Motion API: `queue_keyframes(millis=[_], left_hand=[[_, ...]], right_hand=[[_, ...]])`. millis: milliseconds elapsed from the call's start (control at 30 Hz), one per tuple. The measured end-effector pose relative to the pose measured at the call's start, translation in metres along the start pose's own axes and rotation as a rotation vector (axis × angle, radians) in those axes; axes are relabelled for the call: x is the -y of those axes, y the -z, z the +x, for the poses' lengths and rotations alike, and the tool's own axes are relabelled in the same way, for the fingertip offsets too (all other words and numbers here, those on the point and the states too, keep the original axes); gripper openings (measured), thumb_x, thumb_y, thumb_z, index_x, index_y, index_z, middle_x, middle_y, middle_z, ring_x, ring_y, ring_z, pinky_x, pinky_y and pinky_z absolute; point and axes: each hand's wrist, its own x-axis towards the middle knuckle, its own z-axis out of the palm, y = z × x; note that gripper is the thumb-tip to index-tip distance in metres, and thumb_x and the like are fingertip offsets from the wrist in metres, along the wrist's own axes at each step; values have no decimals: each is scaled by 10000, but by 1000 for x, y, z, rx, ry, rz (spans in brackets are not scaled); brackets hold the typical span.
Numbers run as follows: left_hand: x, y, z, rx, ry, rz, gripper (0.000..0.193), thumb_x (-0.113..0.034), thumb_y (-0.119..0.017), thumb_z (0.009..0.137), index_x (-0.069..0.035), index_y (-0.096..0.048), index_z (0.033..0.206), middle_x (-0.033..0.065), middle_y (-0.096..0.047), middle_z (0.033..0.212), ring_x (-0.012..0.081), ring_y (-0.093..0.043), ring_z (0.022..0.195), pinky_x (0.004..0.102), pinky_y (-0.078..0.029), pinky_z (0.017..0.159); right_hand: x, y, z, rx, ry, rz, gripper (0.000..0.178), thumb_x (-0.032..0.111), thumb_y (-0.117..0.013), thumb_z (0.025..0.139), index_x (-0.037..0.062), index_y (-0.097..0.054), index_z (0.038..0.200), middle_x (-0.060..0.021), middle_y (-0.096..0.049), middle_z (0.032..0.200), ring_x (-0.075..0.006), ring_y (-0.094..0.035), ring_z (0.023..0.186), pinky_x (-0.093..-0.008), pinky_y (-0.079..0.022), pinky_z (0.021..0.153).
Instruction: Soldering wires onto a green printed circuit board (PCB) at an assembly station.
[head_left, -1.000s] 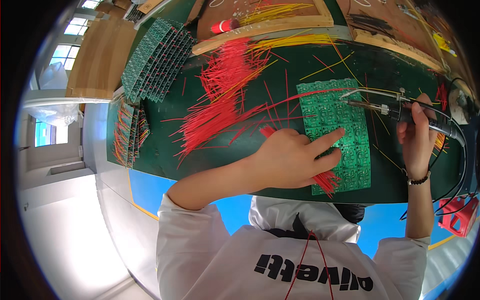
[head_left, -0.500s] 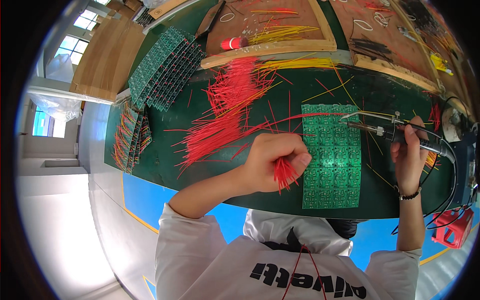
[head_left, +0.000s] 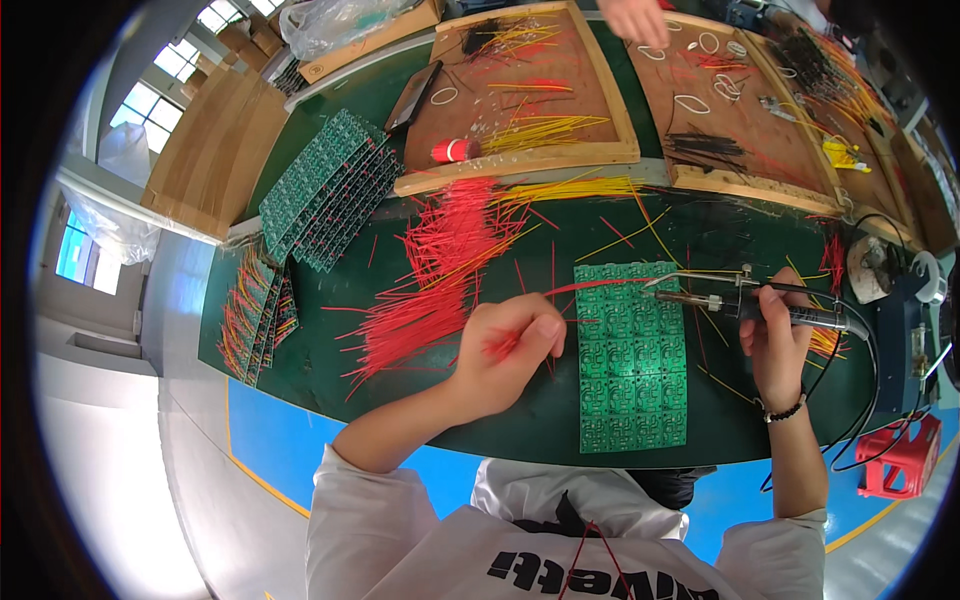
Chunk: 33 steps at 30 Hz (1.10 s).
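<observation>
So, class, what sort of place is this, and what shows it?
Probably an electronics assembly workshop: the right hand holds a soldering iron over a green circuit board, and loose red wires lie nearby.

PCBs (head_left: 632,370), wires (head_left: 415,322) on grn tbl (head_left: 530,428)

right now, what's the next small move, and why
Perhaps press the soldering iron lightly to the red strand: the right hand holds the iron's tip over the green board, and the strand runs from beside the left hand to near that tip.
</observation>
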Motion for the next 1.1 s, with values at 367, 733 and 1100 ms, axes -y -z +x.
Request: queue_keyframes(millis=[367, 733, 1100], left_hand=[[17, -1, -4, -92, 59, -43, 22, -15, -488, 826, -20, -480, 845, -23, -441, 642, 13, -374, 552, 160, -300, 495], [38, 11, 10, -44, -60, -212, 127, -57, -365, 888, -16, -459, 962, -21, -384, 588, 35, -324, 534, 180, -268, 478], [34, 18, 11, -34, -108, -378, 158, -134, -316, 908, -43, -438, 951, -25, -264, 489, 67, -225, 398, 239, -216, 393]], right_hand=[[2, -1, 0, 27, -44, 61, 174, 159, -549, 807, 65, -421, 735, -18, -472, 529, -51, -439, 397, -163, -323, 344], [4, -3, 2, -33, -18, -38, 186, 205, -541, 805, 74, -438, 724, -13, -469, 515, -52, -426, 406, -171, -310, 353], [-1, -3, 3, -9, 9, -78, 194, 226, -529, 802, 77, -442, 716, -10, -473, 519, -47, -416, 408, -166, -302, 361]])
